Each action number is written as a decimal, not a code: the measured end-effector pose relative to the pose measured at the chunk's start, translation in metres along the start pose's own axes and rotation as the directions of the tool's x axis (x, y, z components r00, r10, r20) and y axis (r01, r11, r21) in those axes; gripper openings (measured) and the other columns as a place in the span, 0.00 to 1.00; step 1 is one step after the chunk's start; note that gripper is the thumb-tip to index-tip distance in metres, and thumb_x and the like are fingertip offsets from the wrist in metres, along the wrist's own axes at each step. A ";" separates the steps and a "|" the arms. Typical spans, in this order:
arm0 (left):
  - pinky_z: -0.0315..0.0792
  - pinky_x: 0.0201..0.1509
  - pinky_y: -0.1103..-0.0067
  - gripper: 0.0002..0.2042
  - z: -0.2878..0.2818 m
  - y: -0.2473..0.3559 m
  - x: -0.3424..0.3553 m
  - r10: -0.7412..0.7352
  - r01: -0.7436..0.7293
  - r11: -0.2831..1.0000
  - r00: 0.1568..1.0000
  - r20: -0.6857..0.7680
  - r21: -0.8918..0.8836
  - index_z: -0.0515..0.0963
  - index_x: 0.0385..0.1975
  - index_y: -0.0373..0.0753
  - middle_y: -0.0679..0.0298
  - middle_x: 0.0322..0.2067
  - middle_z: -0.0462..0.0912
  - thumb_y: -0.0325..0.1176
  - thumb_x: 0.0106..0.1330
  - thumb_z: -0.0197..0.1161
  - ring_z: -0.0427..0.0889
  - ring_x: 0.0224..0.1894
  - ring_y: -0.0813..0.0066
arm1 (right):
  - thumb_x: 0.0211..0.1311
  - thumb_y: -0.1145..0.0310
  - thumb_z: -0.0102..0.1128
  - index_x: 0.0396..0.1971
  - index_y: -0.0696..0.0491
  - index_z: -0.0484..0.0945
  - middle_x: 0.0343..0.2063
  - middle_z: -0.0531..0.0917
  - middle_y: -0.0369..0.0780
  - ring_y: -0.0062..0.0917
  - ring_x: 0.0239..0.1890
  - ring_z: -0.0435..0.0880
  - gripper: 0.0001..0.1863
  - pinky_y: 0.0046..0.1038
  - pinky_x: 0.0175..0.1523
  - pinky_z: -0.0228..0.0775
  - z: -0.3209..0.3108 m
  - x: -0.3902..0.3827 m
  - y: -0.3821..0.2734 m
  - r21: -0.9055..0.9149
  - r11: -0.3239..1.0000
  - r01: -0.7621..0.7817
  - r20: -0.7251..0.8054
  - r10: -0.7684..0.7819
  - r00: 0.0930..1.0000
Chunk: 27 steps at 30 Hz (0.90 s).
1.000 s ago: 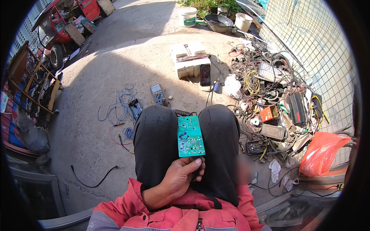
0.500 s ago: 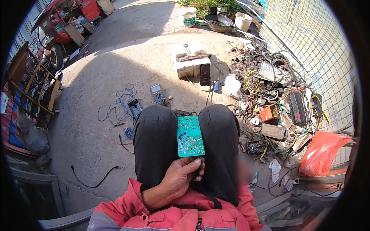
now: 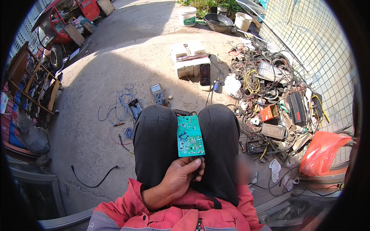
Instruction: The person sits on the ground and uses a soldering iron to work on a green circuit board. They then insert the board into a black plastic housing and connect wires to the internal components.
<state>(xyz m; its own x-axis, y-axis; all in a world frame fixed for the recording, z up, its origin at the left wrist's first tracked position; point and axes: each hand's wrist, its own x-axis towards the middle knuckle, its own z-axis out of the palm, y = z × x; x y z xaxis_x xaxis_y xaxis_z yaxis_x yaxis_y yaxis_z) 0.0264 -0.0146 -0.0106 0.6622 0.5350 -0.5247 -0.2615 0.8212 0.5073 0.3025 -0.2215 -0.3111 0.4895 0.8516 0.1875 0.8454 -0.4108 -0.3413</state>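
Note:
My left hand (image 3: pixel 183 172) pinches the lower edge of a green circuit board (image 3: pixel 190 136), thumb on top and fingers curled beneath. The board stands out over the gap between my knees, its face with small components and solder points turned up. My right hand (image 3: pixel 244 171) is beside my right thigh, a blur whose fingers cannot be made out. On the ground beyond my left knee lie a multimeter (image 3: pixel 158 94), a small dark device (image 3: pixel 135 108) and tangled blue wire (image 3: pixel 121 100).
A pale block (image 3: pixel 187 57) stands ahead with a phone (image 3: pixel 205 75) leaning on it. To the right, a heap of cables and parts (image 3: pixel 273 96) lies by a tiled wall (image 3: pixel 320 50), near a red plastic bag (image 3: pixel 323 152). A black cord (image 3: pixel 94 186) lies left.

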 end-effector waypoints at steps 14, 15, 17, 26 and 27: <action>0.69 0.33 0.79 0.07 0.000 0.000 0.001 -0.005 0.005 1.000 1.000 0.003 0.015 0.76 0.37 0.37 0.65 0.32 0.78 0.33 0.70 0.60 0.76 0.33 0.76 | 0.66 0.67 0.54 0.52 0.54 0.75 0.47 0.79 0.45 0.38 0.50 0.78 0.16 0.41 0.55 0.69 -0.041 0.019 -0.046 -0.021 0.996 -0.083 0.029 0.084 0.996; 0.69 0.33 0.79 0.07 0.001 0.000 0.000 -0.005 0.005 1.000 1.000 0.001 0.012 0.76 0.37 0.37 0.65 0.32 0.78 0.33 0.70 0.60 0.76 0.33 0.76 | 0.66 0.68 0.53 0.51 0.54 0.76 0.46 0.79 0.45 0.38 0.50 0.78 0.15 0.41 0.54 0.69 -0.045 0.019 -0.051 0.046 0.995 -0.092 0.033 0.090 0.995; 0.69 0.33 0.79 0.07 0.002 0.001 -0.001 -0.005 0.005 1.000 1.000 -0.002 0.006 0.77 0.37 0.37 0.65 0.32 0.78 0.33 0.70 0.60 0.76 0.33 0.76 | 0.67 0.68 0.52 0.50 0.54 0.76 0.45 0.79 0.45 0.38 0.49 0.78 0.14 0.41 0.53 0.69 -0.042 0.015 -0.049 0.112 0.991 -0.077 0.008 0.077 0.997; 0.69 0.33 0.79 0.06 -0.001 0.000 0.001 0.007 -0.007 1.000 1.000 0.014 0.006 0.76 0.37 0.37 0.65 0.33 0.78 0.33 0.70 0.60 0.76 0.33 0.77 | 0.68 0.69 0.51 0.47 0.54 0.77 0.43 0.80 0.45 0.38 0.46 0.79 0.12 0.41 0.51 0.69 -0.041 0.019 -0.052 0.094 0.996 -0.005 -0.080 0.013 0.997; 0.69 0.33 0.79 0.07 -0.001 0.000 0.000 0.008 -0.008 1.000 1.000 0.014 0.006 0.76 0.37 0.37 0.65 0.33 0.78 0.33 0.70 0.60 0.76 0.33 0.77 | 0.68 0.69 0.51 0.47 0.54 0.77 0.43 0.80 0.45 0.37 0.46 0.79 0.12 0.41 0.51 0.69 -0.043 0.020 -0.054 0.083 0.997 0.009 -0.090 -0.002 0.996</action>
<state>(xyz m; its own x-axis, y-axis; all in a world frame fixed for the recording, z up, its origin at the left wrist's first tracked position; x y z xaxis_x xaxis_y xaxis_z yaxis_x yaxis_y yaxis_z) 0.0261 -0.0145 -0.0118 0.6698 0.5387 -0.5110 -0.2628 0.8156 0.5155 0.2760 -0.1968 -0.2497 0.5053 0.8194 0.2706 0.8294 -0.3745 -0.4146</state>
